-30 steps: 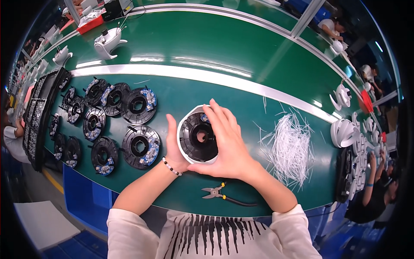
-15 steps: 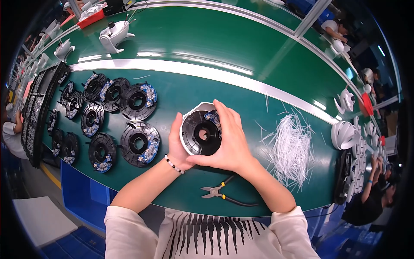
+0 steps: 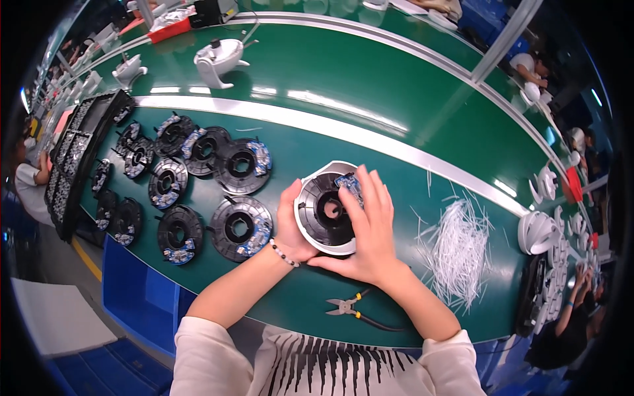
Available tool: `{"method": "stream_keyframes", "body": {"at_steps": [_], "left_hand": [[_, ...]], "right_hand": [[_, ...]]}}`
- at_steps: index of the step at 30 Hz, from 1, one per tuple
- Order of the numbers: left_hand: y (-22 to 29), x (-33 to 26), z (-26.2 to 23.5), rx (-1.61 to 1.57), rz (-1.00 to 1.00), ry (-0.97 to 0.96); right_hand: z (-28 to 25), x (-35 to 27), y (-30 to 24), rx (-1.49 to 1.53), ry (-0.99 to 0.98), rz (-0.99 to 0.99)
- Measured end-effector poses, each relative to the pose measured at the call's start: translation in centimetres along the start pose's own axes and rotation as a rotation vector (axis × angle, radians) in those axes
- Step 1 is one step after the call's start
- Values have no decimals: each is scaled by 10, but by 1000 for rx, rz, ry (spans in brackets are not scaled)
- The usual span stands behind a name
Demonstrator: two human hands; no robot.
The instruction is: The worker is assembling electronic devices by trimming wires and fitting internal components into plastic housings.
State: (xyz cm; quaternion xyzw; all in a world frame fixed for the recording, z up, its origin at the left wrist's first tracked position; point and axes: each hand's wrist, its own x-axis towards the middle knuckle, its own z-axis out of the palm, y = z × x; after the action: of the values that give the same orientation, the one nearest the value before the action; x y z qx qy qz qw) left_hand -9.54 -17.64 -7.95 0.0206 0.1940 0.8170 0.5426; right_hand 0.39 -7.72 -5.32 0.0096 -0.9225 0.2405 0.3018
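Green matting covers the long surface [image 3: 396, 86], which curves away from the person, with a pale strip running along its length. Nearest the person, a pair of side cutters [image 3: 353, 309] with dark handles lies flat on the surface between the two forearms, touched by neither.

Just beyond it, both hands meet on a round assembly [image 3: 327, 214]: a black ring-shaped part seated in a white housing, with a small blue circuit board at its upper right edge. The left hand [image 3: 290, 221] cups the white rim from the left side, fingers curled round it; a beaded bracelet sits on that wrist. The right hand [image 3: 370, 228] lies spread over the right part of the black ring, fingers extended and pressing flat toward the circuit board, thumb under the lower rim.

To the left, about ten black ring parts [image 3: 241, 228] with blue boards lie in loose rows on the surface. To the right, a loose heap of white cable ties [image 3: 456, 254] sits well apart from the assembly.

Farther off, black trays [image 3: 79, 158] stand at the left edge, white housings [image 3: 538, 231] are stacked at the right, and a white housing [image 3: 218, 59] rests on the far lane.
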Motion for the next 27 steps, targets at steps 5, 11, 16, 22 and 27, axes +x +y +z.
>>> {"method": "stream_keyframes", "body": {"at_steps": [5, 11, 16, 22, 27], "left_hand": [[6, -5, 3, -114, -1, 35], [1, 0, -4, -114, -11, 31], [0, 7, -10, -47, -25, 1], [-5, 11, -12, -13, -51, -19], [-2, 9, -17, 8, -41, -10]], "right_hand": [[-8, -3, 13, -95, -120, -248], [-14, 7, 25, -110, -97, -228], [-14, 50, 75, -344, 23, -191], [7, 80, 187, -755, -48, 14], [-4, 81, 196, -729, -206, 39]]}}
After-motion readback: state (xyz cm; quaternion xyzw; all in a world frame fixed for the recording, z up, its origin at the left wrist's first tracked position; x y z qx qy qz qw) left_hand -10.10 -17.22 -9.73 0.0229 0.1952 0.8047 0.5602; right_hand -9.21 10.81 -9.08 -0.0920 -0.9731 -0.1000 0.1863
